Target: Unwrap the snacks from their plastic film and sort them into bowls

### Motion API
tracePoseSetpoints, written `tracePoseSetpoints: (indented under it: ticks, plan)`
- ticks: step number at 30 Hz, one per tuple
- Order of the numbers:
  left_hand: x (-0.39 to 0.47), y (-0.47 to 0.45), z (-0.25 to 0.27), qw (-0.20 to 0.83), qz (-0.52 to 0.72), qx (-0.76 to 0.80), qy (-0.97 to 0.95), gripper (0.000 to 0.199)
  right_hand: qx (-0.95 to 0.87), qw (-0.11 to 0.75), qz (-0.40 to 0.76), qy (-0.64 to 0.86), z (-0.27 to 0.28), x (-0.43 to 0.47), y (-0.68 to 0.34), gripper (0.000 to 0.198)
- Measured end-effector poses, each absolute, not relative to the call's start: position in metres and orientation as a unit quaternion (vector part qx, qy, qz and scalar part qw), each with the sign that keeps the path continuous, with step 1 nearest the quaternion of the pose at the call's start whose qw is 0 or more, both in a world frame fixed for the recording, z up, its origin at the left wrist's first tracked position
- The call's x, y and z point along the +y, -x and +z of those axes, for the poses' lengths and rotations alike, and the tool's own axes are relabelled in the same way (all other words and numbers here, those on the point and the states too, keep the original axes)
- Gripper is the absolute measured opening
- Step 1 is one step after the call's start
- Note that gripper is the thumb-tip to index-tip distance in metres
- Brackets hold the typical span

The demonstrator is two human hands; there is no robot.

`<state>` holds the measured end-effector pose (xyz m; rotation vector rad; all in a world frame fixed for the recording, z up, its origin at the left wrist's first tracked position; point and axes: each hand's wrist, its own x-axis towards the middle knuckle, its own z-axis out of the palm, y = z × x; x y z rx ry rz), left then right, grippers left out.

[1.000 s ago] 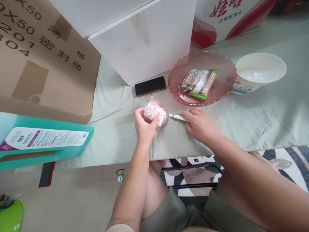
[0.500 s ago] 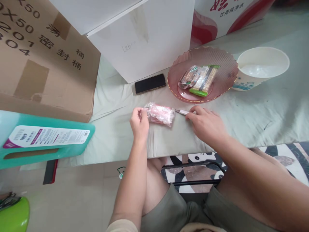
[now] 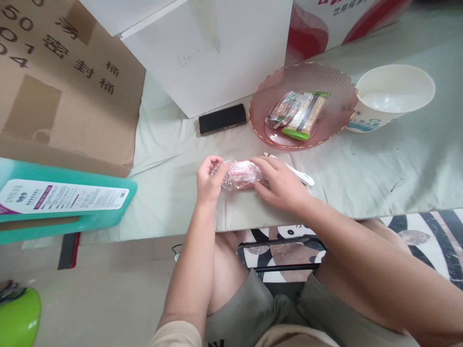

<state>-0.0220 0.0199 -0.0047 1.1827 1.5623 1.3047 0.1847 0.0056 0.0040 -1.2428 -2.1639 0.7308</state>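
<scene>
A pink packet in crinkled clear plastic wrap (image 3: 241, 174) lies on the cloth-covered table. My left hand (image 3: 211, 178) pinches the gathered plastic at its left end. At the opposite end, my right hand (image 3: 278, 180) has its thumb and fingers around the packet, covering that end. A slim white tool, like a utility knife (image 3: 303, 177), lies on the cloth partly hidden behind my right hand. Beyond the hands sits a pink ribbed bowl (image 3: 336, 111) with a gold rim. It holds a clear wrapped snack (image 3: 284, 112) and a green-ended snack packet (image 3: 306, 118).
A black phone (image 3: 222, 119) lies before a white box (image 3: 217, 58). A white paper tub (image 3: 376, 115) stands right of the bowl. At left are a cardboard box (image 3: 83, 96) and a teal jug (image 3: 123, 212). The table's front edge (image 3: 249, 226) runs above my lap.
My right hand has put down the white tool and moved left onto the packet's right end. My left hand still pinches the left end. The view has shifted slightly.
</scene>
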Motion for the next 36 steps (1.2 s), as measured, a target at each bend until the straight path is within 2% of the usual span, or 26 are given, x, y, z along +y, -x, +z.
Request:
tracePoseSetpoints:
  ticks: [4,12,17,20,25,28,32,34,36]
  plan:
    - [0.017,0.025,-0.01,0.363,0.476,0.627,-0.499,0.012,-0.789,0.263,0.266,0.487,0.002,0.012,-0.18,0.05]
    - [0.021,0.028,0.0,0.373,0.573,0.629,-0.37,0.01,-0.774,0.288,0.3,0.478,0.003,0.014,-0.184,0.023]
    - [0.023,0.036,0.004,0.376,0.586,0.639,-0.326,0.011,-0.757,0.332,0.248,0.504,0.013,0.006,-0.204,0.016]
    - [0.022,0.045,0.003,0.354,0.582,0.656,-0.325,0.012,-0.759,0.324,0.209,0.524,0.016,0.003,-0.223,0.014]
    - [0.021,0.06,-0.003,0.324,0.578,0.685,-0.303,0.017,-0.766,0.259,0.15,0.569,0.012,0.003,-0.247,0.014]
    - [0.022,0.066,-0.008,0.29,0.596,0.673,-0.328,0.004,-0.758,0.243,0.122,0.593,0.013,0.002,-0.249,0.016]
    - [0.019,0.066,-0.009,0.23,0.584,0.623,-0.467,0.042,-0.798,0.259,0.148,0.523,0.02,-0.001,-0.24,0.025]
    - [0.016,0.063,-0.006,0.225,0.522,0.596,-0.567,0.047,-0.819,0.263,0.161,0.484,0.021,-0.002,-0.234,0.034]
    - [0.012,0.058,-0.003,0.208,0.442,0.579,-0.653,0.039,-0.819,0.27,0.171,0.476,0.019,0.0,-0.23,0.041]
